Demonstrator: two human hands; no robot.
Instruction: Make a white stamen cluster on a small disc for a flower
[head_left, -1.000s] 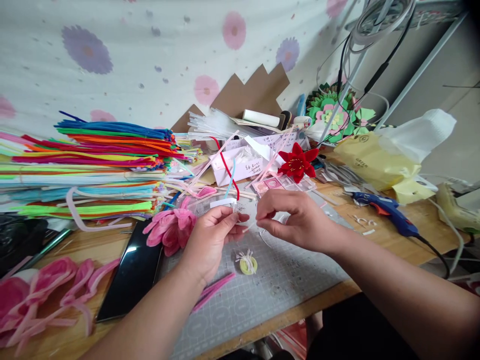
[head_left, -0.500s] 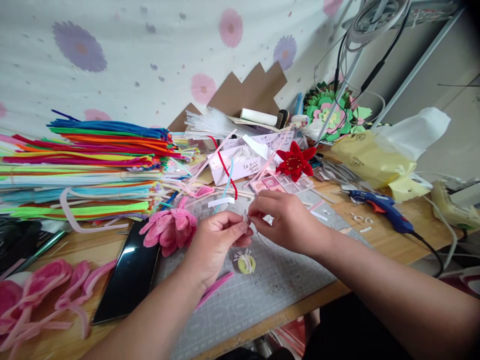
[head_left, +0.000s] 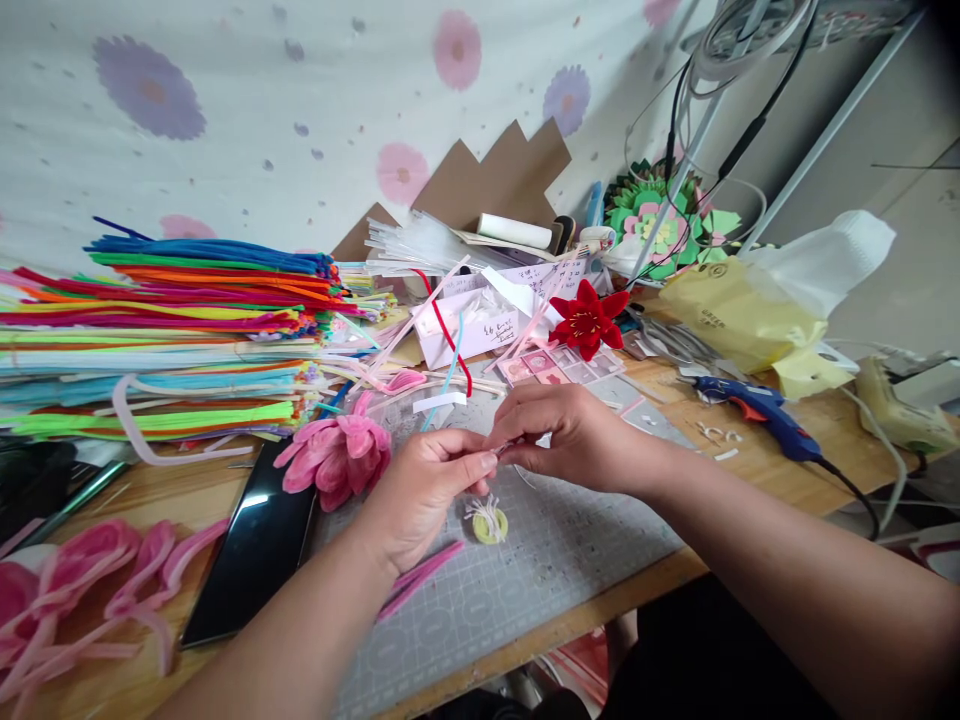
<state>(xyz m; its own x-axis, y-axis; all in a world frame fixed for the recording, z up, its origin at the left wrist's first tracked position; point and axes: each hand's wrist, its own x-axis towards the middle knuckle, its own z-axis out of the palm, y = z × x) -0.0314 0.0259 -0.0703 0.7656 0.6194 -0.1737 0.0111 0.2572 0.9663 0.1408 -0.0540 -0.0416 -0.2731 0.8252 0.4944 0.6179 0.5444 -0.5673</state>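
Observation:
Over the grey cutting mat (head_left: 600,545) my left hand (head_left: 435,480) and my right hand (head_left: 566,440) meet, fingertips pinched together. Whatever sits between them is small and mostly hidden; a thin white strand (head_left: 525,478) shows just below my right fingers. Under the hands lies a yellow-green round piece (head_left: 491,530) with a tuft of white stamen-like threads (head_left: 487,512) on it. Pink fuzzy strips (head_left: 420,580) rest on the mat below my left wrist. Beside my left hand is a pink fuzzy flower (head_left: 336,455).
Colourful pipe cleaner bundles (head_left: 187,340) are stacked at left, with a black phone (head_left: 247,550) and pink fuzzy loops (head_left: 82,600) in front. A red flower (head_left: 589,318) stands behind my hands. On the right are a blue glue gun (head_left: 761,405) and a yellow bag (head_left: 739,315).
My right fingers have tipped over and closed in against my left fingertips. The small whitish piece seen between them before is now almost covered. The view has shifted slightly.

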